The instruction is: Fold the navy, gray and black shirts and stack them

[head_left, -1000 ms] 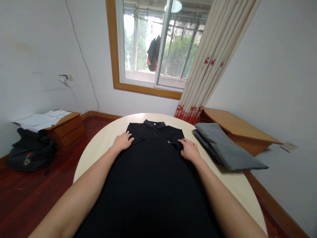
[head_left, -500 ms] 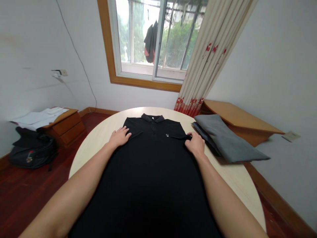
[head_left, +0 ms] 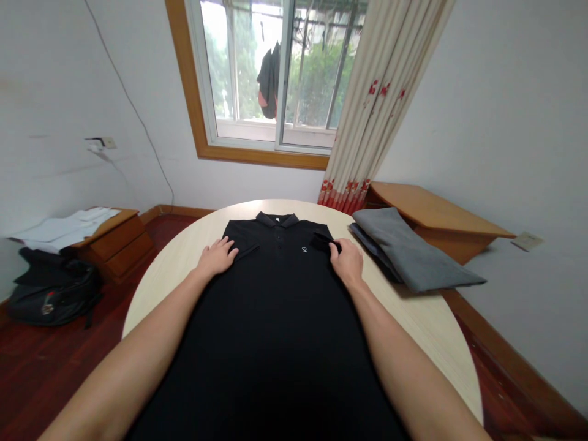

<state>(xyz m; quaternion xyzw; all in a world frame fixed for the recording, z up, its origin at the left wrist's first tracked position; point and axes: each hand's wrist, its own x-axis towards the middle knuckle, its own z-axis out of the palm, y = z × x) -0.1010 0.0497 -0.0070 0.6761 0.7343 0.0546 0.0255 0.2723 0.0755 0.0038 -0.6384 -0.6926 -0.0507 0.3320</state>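
Observation:
A black polo shirt [head_left: 275, 306] lies flat on a round pale wooden table [head_left: 184, 257], collar away from me. My left hand [head_left: 215, 257] rests flat on the shirt's left shoulder area, fingers spread. At the shirt's right shoulder, my right hand [head_left: 346, 262] has its fingers closed on the folded sleeve edge and lifts it slightly inward.
Folded grey clothes [head_left: 408, 251] lie on the table's right side, beside a low wooden cabinet [head_left: 436, 214]. On the left stand a wooden nightstand with white cloth [head_left: 92, 229] and a black bag [head_left: 50, 294] on the floor. Behind the table are a window and a curtain [head_left: 381, 98].
My right hand went out to the shirt's right edge, pinched the sleeve and has now drawn it back inward. The left hand stayed in place. My view has shifted slightly.

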